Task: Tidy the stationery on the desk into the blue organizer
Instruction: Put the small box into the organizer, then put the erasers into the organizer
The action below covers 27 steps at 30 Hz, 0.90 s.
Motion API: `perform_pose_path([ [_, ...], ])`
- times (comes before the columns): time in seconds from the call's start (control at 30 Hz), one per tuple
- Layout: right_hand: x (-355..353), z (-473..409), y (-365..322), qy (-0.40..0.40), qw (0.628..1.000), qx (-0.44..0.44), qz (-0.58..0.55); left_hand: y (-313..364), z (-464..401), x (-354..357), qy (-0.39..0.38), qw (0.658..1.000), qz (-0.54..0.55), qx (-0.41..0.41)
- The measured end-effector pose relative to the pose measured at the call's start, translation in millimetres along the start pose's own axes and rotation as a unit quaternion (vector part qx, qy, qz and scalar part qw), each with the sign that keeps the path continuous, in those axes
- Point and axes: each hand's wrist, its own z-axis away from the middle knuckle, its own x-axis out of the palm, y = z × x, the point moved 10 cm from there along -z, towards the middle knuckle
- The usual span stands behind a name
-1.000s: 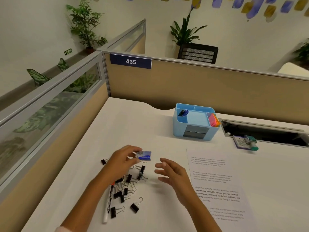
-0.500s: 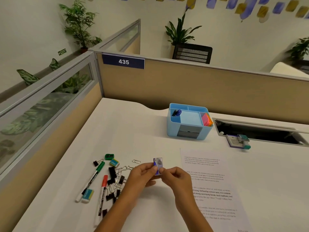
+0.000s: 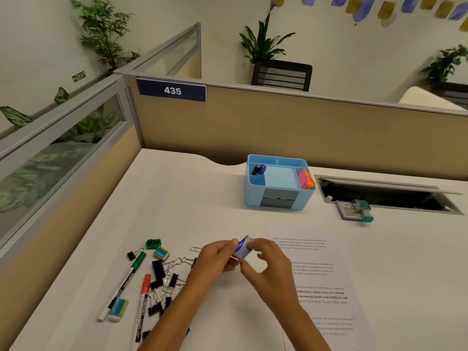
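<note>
As both pinch it, left hand (image 3: 215, 259), right hand (image 3: 268, 264), small blue box (image 3: 243, 247)

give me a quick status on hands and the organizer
Left hand and right hand both pinching small blue box above desk. Blue organizer ahead, path clear. Markers, binder clips still loose at left.

White desk (image 3: 202, 198); organizer (image 3: 255, 196); markers (image 3: 126, 279)

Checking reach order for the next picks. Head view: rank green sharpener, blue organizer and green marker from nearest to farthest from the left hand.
From the left hand:
1. green sharpener, on the desk to its left, slightly beyond it.
2. green marker, left and nearer the person; only its cap end rivals the sharpener.
3. blue organizer, far side of the desk, to the right.
</note>
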Motion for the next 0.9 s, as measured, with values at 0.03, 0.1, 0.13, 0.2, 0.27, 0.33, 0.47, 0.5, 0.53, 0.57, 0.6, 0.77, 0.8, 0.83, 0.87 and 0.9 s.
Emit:
perform_pose_path([
  [0.03, -6, -7, 2, 0.023, 1.0, -0.003, 0.008, 1, -6, -2, 0.024, 0.999, -0.034, 0.013],
  [0.1, -19, -24, 8, 0.064, 0.998, -0.005, 0.02, 6, -16, -11, 0.084, 0.978, -0.18, 0.063],
  [0.13, -25, -35, 14, 0.079, 0.997, 0.001, 0.026, 9, -21, -12, 0.102, 0.947, -0.288, 0.097],
  [0.2, -38, -61, 27, 0.104, 0.993, 0.027, 0.041, 5, -30, -2, 0.094, 0.873, -0.456, 0.143],
  [0.27, -49, -90, 39, 0.128, 0.989, 0.052, 0.057, -7, -41, 9, 0.067, 0.824, -0.541, 0.153],
  [0.33, -58, -122, 51, 0.145, 0.983, 0.078, 0.077, -14, -47, 17, 0.057, 0.792, -0.586, 0.161],
  [0.47, -62, -174, 78, 0.144, 0.973, 0.135, 0.116, -13, -47, 25, 0.067, 0.758, -0.623, 0.178],
  [0.5, -59, -183, 82, 0.14, 0.971, 0.14, 0.134, -12, -45, 25, 0.069, 0.754, -0.628, 0.181],
  [0.53, -56, -190, 85, 0.133, 0.969, 0.143, 0.153, -11, -42, 26, 0.072, 0.752, -0.629, 0.183],
  [0.57, -52, -197, 89, 0.125, 0.966, 0.146, 0.172, -10, -42, 25, 0.075, 0.751, -0.63, 0.183],
  [0.6, -47, -202, 93, 0.116, 0.964, 0.149, 0.188, -10, -42, 25, 0.075, 0.75, -0.632, 0.181],
  [0.77, -34, -220, 113, 0.08, 0.962, 0.164, 0.202, -10, -45, 25, 0.073, 0.745, -0.641, 0.173],
  [0.8, -34, -223, 114, 0.08, 0.962, 0.161, 0.203, -10, -45, 25, 0.073, 0.745, -0.641, 0.173],
  [0.83, -35, -225, 115, 0.082, 0.962, 0.159, 0.205, -10, -45, 25, 0.073, 0.744, -0.641, 0.172],
  [0.87, -36, -226, 116, 0.085, 0.961, 0.159, 0.208, -9, -46, 25, 0.073, 0.744, -0.641, 0.171],
  [0.9, -37, -227, 116, 0.089, 0.96, 0.159, 0.211, -10, -46, 25, 0.073, 0.744, -0.642, 0.172],
])
